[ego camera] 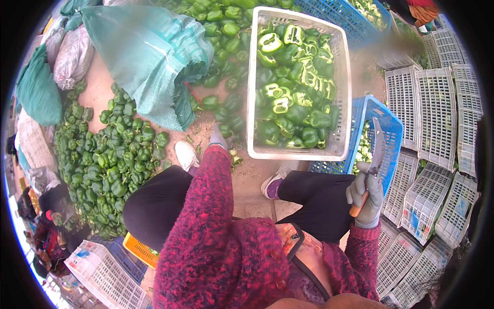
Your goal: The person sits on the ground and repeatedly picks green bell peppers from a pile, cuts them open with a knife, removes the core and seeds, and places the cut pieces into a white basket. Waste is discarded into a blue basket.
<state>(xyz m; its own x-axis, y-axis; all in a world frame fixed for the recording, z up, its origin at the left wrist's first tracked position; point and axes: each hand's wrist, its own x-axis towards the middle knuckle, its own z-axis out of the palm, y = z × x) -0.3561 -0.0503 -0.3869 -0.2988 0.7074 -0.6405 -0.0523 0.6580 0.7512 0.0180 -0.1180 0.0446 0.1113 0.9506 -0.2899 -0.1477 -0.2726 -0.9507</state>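
Observation:
My left hand (220,138), in a grey glove, reaches down to the green bell peppers (227,124) on the ground, left of a white plastic crate (299,154); its fingers are partly hidden, so its grip is unclear. Halved and whole green peppers (297,83) fill the crate. On the right, my gloved right hand (366,195) is closed around the wooden handle of a knife (378,148), its curved blade pointing up, away from me. Behind the blade is a blue crate (391,135) with pale green trimmings inside.
A large pile of green peppers (112,166) lies at the left, beside a green mesh sack (150,58). White crates (436,112) are stacked along the right. An orange crate (139,250) and a white crate (104,276) stand lower left. Other people (50,247) are at the far left.

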